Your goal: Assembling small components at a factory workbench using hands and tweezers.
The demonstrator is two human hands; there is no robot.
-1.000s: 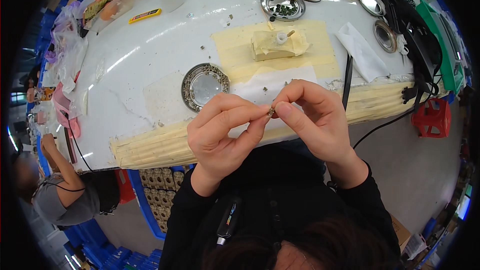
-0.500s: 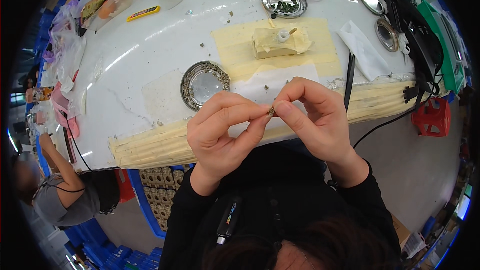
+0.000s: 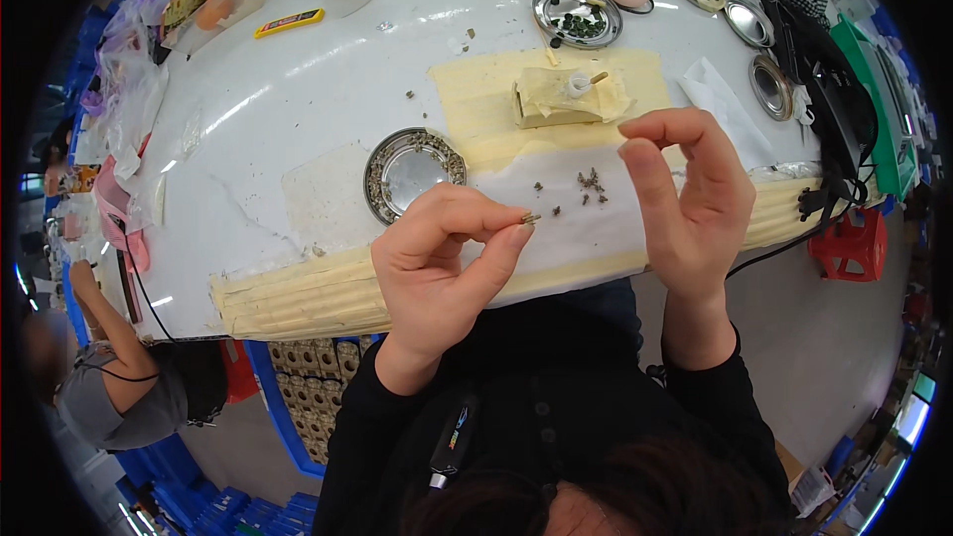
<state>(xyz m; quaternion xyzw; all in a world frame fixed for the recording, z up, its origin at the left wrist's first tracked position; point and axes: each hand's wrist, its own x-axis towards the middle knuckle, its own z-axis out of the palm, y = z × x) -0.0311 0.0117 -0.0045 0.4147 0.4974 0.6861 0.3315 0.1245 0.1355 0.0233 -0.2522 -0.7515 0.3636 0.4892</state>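
My left hand point(image 3: 437, 263) is closed in a pinch, with a tiny brass-coloured part point(image 3: 529, 219) between thumb and forefinger. It is held over the near edge of a white paper sheet point(image 3: 606, 243). My right hand point(image 3: 693, 201) is raised to the right of it, thumb and forefinger apart, nothing visible between them. On the sheet between both hands lie several small dark metallic pieces point(image 3: 593, 182). A round steel dish point(image 3: 409, 177) beyond my left hand has many similar small pieces around its inner rim.
Behind the sheet stands a tape-covered block point(image 3: 546, 111) bearing a small white cup point(image 3: 579, 86) with a stick. Farther back is a metal plate point(image 3: 599, 35) of dark green pieces. A yellow box point(image 3: 289, 23) lies far left. Another person point(image 3: 114, 382) sits at the left.
My right hand has parted from my left and moved right and up, its fingers now spread. The left hand keeps the small part. More pieces on the sheet are uncovered.
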